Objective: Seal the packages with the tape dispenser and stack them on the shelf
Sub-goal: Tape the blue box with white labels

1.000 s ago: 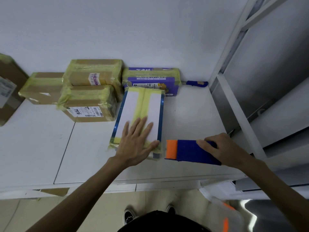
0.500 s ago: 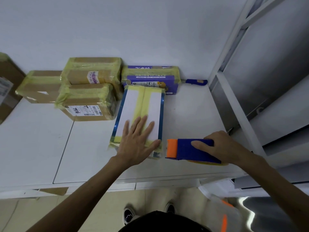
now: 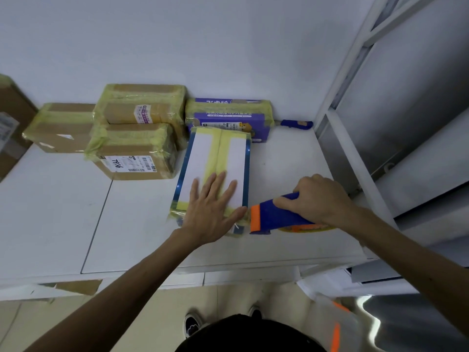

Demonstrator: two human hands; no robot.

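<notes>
The flat white package (image 3: pixel 199 161) lies on the counter (image 3: pixel 291 158), long side running away from the person, with a yellow tape strip (image 3: pixel 218 151) down its middle and more tape across both ends. The left hand (image 3: pixel 210 212) is spread flat on its near end, fingers straight and pressing down, gripping nothing. Just off the package's near right corner sits the blue-and-orange tape dispenser (image 3: pixel 274 215), orange end toward the package, and the right hand (image 3: pixel 317 199) has its fingers curled over the blue body, holding it. A roll of yellow tape peeks out under that wrist.

At the far end of the white package, against the wall, lies a purple box (image 3: pixel 228 121) wrapped in yellow tape. To the left are cardboard parcels, also taped: a labelled one (image 3: pixel 132 153) in front, another (image 3: pixel 142 107) behind it, and a third (image 3: pixel 61 128) further left. A blue handle (image 3: pixel 295 123) lies beside the purple box. The white shelf frame (image 3: pixel 355 163) rises at the right.
</notes>
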